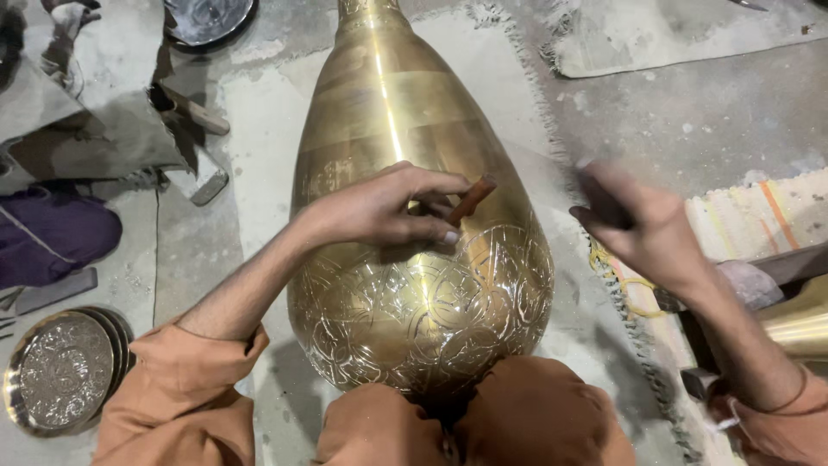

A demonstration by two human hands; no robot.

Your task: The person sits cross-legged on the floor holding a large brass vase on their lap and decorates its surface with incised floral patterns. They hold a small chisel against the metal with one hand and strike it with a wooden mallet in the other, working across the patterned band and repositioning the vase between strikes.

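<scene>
A large brass vase [405, 129] lies on its side on the floor, its neck pointing away from me and its wide body held between my knees. The lower body carries engraved floral lines. My left hand [388, 207] rests on the vase and grips a short brown chisel [472, 199], its tip against the metal. My right hand [634, 224] is raised to the right of the vase, blurred, closed around a dark tool handle [601, 203] whose head I cannot make out.
An engraved round metal plate [60, 371] lies at the lower left. A dark round dish [207, 19] sits at the top. A hammer [190, 110] rests on grey cloth at the upper left. A fringed mat [750, 216] and another brass piece [798, 324] are at the right.
</scene>
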